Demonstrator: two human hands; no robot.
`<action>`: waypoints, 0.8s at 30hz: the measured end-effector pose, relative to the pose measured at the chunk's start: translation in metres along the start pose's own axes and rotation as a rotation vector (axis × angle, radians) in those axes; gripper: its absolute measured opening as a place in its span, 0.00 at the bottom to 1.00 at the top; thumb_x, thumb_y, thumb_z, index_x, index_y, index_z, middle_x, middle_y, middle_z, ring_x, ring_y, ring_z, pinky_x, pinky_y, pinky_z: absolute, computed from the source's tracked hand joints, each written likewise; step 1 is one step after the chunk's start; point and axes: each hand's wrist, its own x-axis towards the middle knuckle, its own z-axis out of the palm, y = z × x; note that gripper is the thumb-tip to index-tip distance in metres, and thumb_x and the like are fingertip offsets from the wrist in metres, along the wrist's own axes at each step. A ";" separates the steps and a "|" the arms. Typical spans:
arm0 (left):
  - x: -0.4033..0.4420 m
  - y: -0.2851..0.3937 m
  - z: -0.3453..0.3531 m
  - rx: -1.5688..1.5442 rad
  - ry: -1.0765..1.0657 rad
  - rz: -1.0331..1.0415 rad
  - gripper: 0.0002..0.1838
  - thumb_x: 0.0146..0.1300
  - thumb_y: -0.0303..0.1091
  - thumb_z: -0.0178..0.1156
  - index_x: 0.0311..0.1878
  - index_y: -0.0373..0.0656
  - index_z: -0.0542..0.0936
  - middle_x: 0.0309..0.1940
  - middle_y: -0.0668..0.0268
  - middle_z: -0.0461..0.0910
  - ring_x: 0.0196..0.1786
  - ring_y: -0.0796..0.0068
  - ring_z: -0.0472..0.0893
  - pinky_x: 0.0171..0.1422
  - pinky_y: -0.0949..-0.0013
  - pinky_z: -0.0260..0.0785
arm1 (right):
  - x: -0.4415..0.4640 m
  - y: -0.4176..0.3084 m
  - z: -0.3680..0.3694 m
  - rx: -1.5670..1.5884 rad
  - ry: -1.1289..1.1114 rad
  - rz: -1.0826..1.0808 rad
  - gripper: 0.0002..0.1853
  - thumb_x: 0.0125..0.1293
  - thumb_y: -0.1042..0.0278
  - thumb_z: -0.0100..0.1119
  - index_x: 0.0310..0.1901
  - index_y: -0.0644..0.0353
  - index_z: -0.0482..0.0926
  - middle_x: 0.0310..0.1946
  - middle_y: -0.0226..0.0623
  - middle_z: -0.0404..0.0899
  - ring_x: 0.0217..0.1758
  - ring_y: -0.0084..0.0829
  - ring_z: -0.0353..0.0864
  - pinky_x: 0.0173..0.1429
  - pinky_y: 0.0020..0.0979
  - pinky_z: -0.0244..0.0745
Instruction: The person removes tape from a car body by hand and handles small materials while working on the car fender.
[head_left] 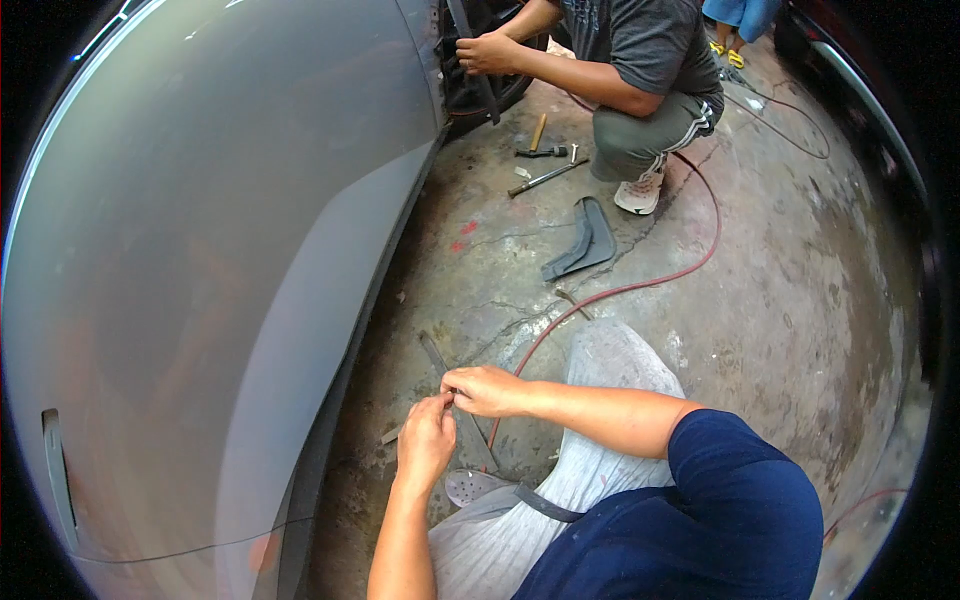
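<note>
My left hand (428, 440) and my right hand (487, 391) meet in front of my knees, low beside the car's grey side panel (330, 250). The fingertips of both are pinched together around something small and dark, too hidden to name. Behind them runs a long, thin flat strip (433, 352), slanting from upper left to lower right; whether it lies on the floor or touches my fingers I cannot tell. Below my hands shows a grey clog with holes (470, 487).
Past the panel, a co-worker (640, 75) squats at the wheel (515, 90), hands on a dark strip. On the concrete lie a hammer (540, 135), a metal bar (548, 178), a grey angled plastic piece (585, 240) and a red hose (640, 287). Another person's feet (735, 55) stand farther back.
</note>
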 end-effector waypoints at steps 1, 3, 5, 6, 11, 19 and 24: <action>0.000 0.000 0.000 0.009 0.006 0.003 0.14 0.68 0.27 0.58 0.55 0.39 0.83 0.52 0.53 0.85 0.58 0.51 0.83 0.64 0.54 0.74 | 0.001 0.001 0.000 0.002 0.009 -0.007 0.10 0.65 0.68 0.59 0.46 0.60 0.79 0.43 0.46 0.84 0.49 0.52 0.84 0.51 0.50 0.78; -0.001 0.001 0.000 0.025 0.012 0.006 0.14 0.68 0.28 0.59 0.56 0.39 0.82 0.52 0.53 0.85 0.57 0.51 0.83 0.63 0.55 0.74 | 0.002 0.004 0.001 0.009 0.022 -0.015 0.09 0.66 0.67 0.60 0.44 0.60 0.79 0.42 0.46 0.84 0.48 0.53 0.84 0.50 0.50 0.78; 0.002 0.001 0.000 0.040 0.052 -0.015 0.15 0.68 0.28 0.59 0.56 0.40 0.81 0.51 0.53 0.85 0.57 0.51 0.83 0.61 0.55 0.75 | 0.005 0.000 -0.004 -0.018 0.020 0.006 0.09 0.66 0.65 0.60 0.43 0.60 0.79 0.39 0.47 0.84 0.45 0.53 0.84 0.48 0.50 0.78; -0.001 0.000 0.001 0.044 0.059 -0.038 0.15 0.68 0.28 0.60 0.57 0.40 0.81 0.51 0.53 0.85 0.56 0.52 0.84 0.61 0.56 0.75 | 0.002 0.000 -0.002 -0.021 0.011 0.028 0.09 0.66 0.65 0.61 0.42 0.61 0.79 0.38 0.48 0.84 0.44 0.53 0.85 0.46 0.50 0.78; 0.002 -0.008 0.003 0.024 0.081 -0.012 0.12 0.66 0.29 0.63 0.51 0.40 0.80 0.47 0.54 0.83 0.52 0.51 0.84 0.55 0.55 0.76 | 0.000 -0.005 -0.003 -0.082 0.032 0.007 0.16 0.67 0.54 0.61 0.33 0.60 0.81 0.33 0.48 0.85 0.39 0.56 0.85 0.42 0.53 0.78; 0.000 -0.006 0.000 0.029 0.012 -0.060 0.13 0.58 0.26 0.67 0.46 0.40 0.77 0.43 0.55 0.81 0.51 0.49 0.82 0.53 0.52 0.74 | -0.002 -0.017 -0.008 -0.035 -0.126 -0.014 0.19 0.73 0.52 0.56 0.36 0.62 0.82 0.36 0.50 0.85 0.40 0.56 0.84 0.44 0.52 0.77; 0.003 -0.002 0.001 0.007 0.060 -0.058 0.14 0.59 0.27 0.69 0.45 0.40 0.77 0.42 0.56 0.81 0.48 0.52 0.83 0.52 0.53 0.75 | -0.001 -0.013 -0.007 0.054 -0.117 0.037 0.18 0.74 0.54 0.53 0.40 0.63 0.81 0.36 0.51 0.85 0.40 0.56 0.83 0.43 0.49 0.76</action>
